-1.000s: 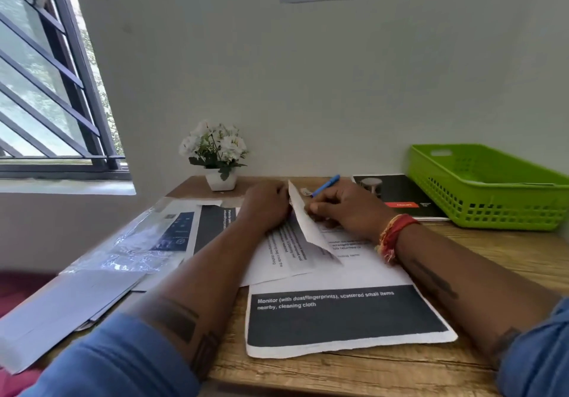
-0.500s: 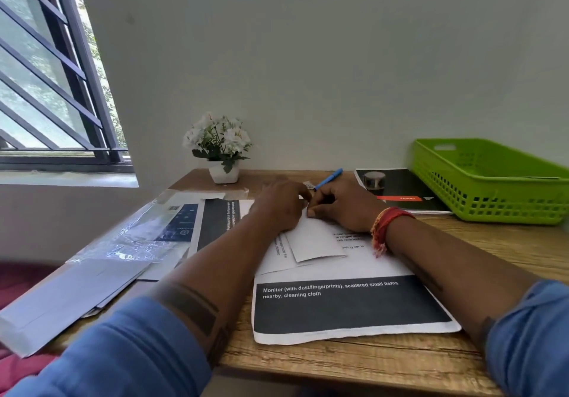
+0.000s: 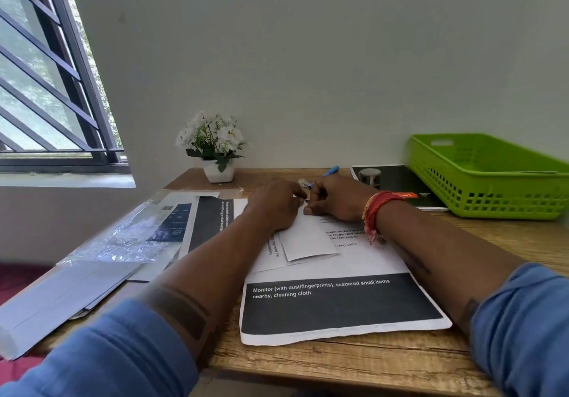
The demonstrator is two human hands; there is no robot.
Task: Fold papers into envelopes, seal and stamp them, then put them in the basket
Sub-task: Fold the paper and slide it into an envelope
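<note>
Both hands met at the centre of the frame over the far edge of a small folded white paper point(image 3: 308, 239). The left hand point(image 3: 277, 205) lay curled on it, pinning the fold; the right hand point(image 3: 335, 201), with red thread at the wrist, pinched that same edge with its fingertips. The fold looked to be in hand, sealing and stamping not yet begun. Next would come a firm crease along that edge. The paper rested on printed sheets point(image 3: 338, 304) on the wooden counter point(image 3: 338, 362); the green plastic basket point(image 3: 492, 199) stood at right, well apart.
</note>
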